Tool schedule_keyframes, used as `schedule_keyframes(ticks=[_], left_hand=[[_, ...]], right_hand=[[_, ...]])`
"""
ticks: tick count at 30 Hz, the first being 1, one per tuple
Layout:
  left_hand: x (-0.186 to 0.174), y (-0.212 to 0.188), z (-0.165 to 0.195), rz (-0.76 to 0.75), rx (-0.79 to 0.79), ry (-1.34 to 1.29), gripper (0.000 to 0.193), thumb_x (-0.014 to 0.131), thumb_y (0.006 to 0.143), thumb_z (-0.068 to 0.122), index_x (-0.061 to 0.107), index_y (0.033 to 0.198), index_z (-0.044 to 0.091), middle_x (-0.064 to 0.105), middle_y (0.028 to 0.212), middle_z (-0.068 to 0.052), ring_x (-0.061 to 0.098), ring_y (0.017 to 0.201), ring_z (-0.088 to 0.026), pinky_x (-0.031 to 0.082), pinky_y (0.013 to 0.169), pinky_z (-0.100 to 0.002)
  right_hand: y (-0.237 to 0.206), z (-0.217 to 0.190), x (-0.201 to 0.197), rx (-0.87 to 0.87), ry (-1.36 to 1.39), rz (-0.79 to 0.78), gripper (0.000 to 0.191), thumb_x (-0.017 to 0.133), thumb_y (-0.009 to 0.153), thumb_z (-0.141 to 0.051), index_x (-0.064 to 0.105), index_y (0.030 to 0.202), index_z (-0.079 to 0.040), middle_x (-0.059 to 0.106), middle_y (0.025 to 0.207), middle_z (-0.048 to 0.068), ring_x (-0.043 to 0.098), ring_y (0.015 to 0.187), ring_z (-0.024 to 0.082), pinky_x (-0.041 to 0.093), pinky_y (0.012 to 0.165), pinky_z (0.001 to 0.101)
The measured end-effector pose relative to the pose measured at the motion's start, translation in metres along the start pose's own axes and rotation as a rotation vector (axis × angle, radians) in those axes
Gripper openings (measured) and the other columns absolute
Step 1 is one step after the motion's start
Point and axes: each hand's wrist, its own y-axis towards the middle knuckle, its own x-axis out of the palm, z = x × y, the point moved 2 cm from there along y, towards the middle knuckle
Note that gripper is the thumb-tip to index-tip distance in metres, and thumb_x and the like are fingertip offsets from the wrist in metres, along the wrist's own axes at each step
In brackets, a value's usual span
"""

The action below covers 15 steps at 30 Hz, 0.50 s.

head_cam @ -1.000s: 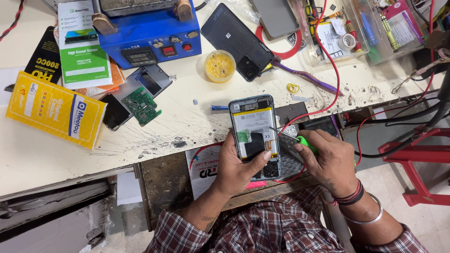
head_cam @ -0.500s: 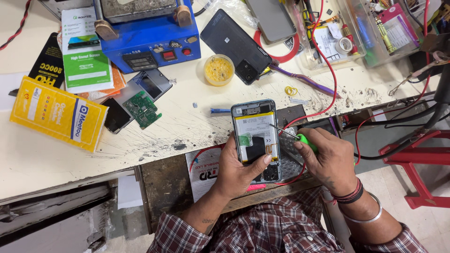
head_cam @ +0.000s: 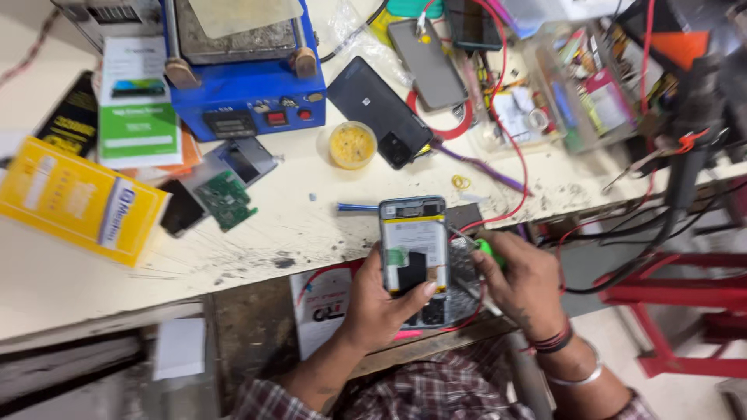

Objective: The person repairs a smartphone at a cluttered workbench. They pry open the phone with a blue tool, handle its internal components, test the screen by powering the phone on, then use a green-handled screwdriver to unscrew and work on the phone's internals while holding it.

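Opened phone [head_cam: 414, 260], back cover off and battery exposed, is clasped in left hand [head_cam: 381, 299] above bench [head_cam: 296, 233] edge. Green-handled tool [head_cam: 490, 250] is pinched by right hand [head_cam: 525, 284]. Disassembly judged midway; internals remain fitted.

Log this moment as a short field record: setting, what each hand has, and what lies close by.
Setting: cluttered repair bench
Left hand: grips an opened phone, back cover off, battery showing
Right hand: holds a green-handled tool at the phone's right edge
Near: yellow paste tub, blue heating machine, green circuit board, yellow box
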Motion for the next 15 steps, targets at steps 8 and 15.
schedule_keyframes(ticks=[8, 15], left_hand=[[0.003, -0.004, 0.005, -0.062, -0.004, 0.006, 0.051, 0.076, 0.095, 0.010, 0.052, 0.139, 0.000, 0.070, 0.122, -0.006, 0.067, 0.112, -0.012, 0.055, 0.102, -0.031], [0.004, -0.002, 0.004, -0.079, -0.006, -0.014, 0.051, 0.076, 0.095, 0.010, 0.052, 0.138, -0.001, 0.070, 0.124, -0.006, 0.066, 0.114, -0.012, 0.055, 0.104, -0.032]], right_hand=[[0.002, -0.003, -0.005, 0.064, -0.042, 0.005, 0.021, 0.073, 0.092, -0.025, 0.073, 0.105, -0.008, 0.068, 0.079, 0.012, 0.068, 0.069, 0.032, 0.051, 0.062, 0.0393], [0.007, -0.005, -0.008, -0.010, -0.019, 0.062, 0.022, 0.071, 0.093, -0.026, 0.073, 0.108, -0.009, 0.071, 0.087, 0.012, 0.070, 0.074, 0.032, 0.053, 0.064, 0.0384]])
